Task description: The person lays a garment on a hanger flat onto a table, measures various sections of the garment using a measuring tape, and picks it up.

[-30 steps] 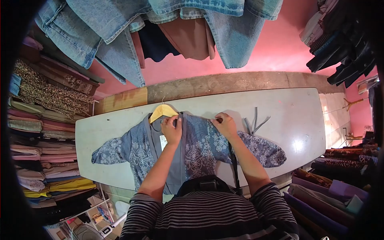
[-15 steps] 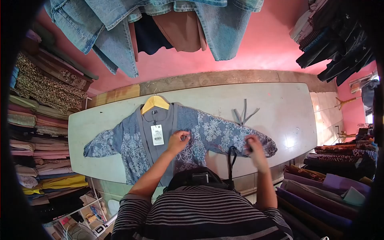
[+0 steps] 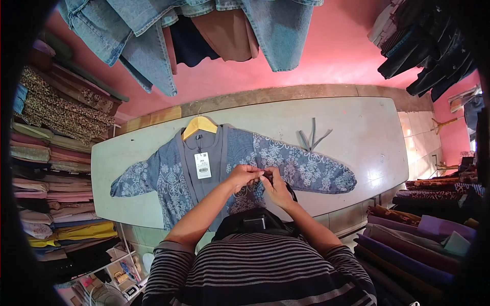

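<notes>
A blue-grey outer garment with white floral patterning (image 3: pixel 286 160) lies spread on the pale table (image 3: pixel 357 122), sleeves out to both sides. A wooden hanger (image 3: pixel 200 124) sits in its neckline, and a white price tag (image 3: pixel 202 166) hangs on its front. Above the garment's right-hand front panel, my left hand (image 3: pixel 244 176) and my right hand (image 3: pixel 277 189) meet at the fingertips. Both are closed in a pinch; whatever they hold is too small to make out. Thin grey fabric ties (image 3: pixel 313 136) lie beyond the sleeve on the right.
Denim garments (image 3: pixel 278 35) hang over the far side. Folded clothes (image 3: pixel 71 196) fill shelves at the left, and stacked fabrics (image 3: pixel 408 245) stand at the right. Dark clothes (image 3: pixel 429 51) hang at the upper right. A black bag (image 3: pixel 250 222) is at my waist.
My right hand has come left from the right sleeve to meet my left hand. My left hand has shifted slightly right, and its fingers now touch the right hand's.
</notes>
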A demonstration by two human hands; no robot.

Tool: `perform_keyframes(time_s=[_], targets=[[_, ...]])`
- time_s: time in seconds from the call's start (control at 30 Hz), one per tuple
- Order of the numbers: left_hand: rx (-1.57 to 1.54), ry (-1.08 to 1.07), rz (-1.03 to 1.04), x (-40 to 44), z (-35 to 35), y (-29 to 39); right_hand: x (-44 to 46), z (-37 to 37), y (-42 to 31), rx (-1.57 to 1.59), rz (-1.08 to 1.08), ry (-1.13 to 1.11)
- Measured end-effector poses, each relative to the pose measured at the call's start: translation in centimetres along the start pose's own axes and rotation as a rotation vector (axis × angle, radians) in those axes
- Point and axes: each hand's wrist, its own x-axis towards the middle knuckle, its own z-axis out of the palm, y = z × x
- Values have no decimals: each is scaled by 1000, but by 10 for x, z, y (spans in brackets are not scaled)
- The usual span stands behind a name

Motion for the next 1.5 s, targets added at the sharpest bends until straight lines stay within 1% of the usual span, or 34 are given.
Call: perform_keyframes(time_s=[0.03, 0.1, 0.13, 0.2, 0.23, 0.27, 0.3, 0.37, 0.4, 0.47, 0.5, 0.57, 0.7, 0.8, 0.9, 1.1, 1.17, 1.4, 1.5], targets=[[-6, 1, -3, 3, 0, 1, 1, 0, -1, 18, 25, -12], [16, 16, -100, 8, -1, 4, 1, -1, -1, 35, 54, -29], [11, 15, -103, 11, -1, 4, 0, -2, 0, 26, 56, -18], [324, 70, 80, 17, -3, 8, 1, -5, -3, 15, 62, -8], [322, 68, 76, 21, -5, 12, 1, -9, -6, -75, 40, 2], [469, 210, 243, 25, -11, 19, 0, -12, -10, -165, 19, 13], [614, 352, 412, 30, -17, 27, -2, -16, -15, -164, 25, 13], [675, 472, 469, 48, -31, 44, -7, -22, -21, -240, 61, -11], [672, 469, 466, 55, -33, 52, -10, -23, -18, -241, 66, -12], [899, 604, 419, 65, -36, 64, -18, -25, -10, -286, -67, -7], [896, 601, 416, 69, -34, 66, -20, -25, -9, -289, -62, -9], [1030, 703, 479, 75, -30, 68, -25, -26, -8, -272, 2, -32], [1003, 677, 447, 88, -31, 69, -30, -25, -6, -294, 22, -48], [1056, 663, 402, 93, -31, 68, -35, -25, -3, -300, 29, -56], [1038, 693, 441, 95, -32, 65, -40, -27, -2, -291, 61, -99], [1009, 679, 466, 94, -32, 63, -44, -26, 0, -323, 36, -142], [1056, 729, 539, 95, -33, 60, -43, -25, 1, -335, 30, -159], [1022, 712, 536, 96, -34, 60, -43, -22, 2, -313, 32, -142], [994, 704, 505, 95, -34, 61, -43, -22, 3, -317, 23, -143]])
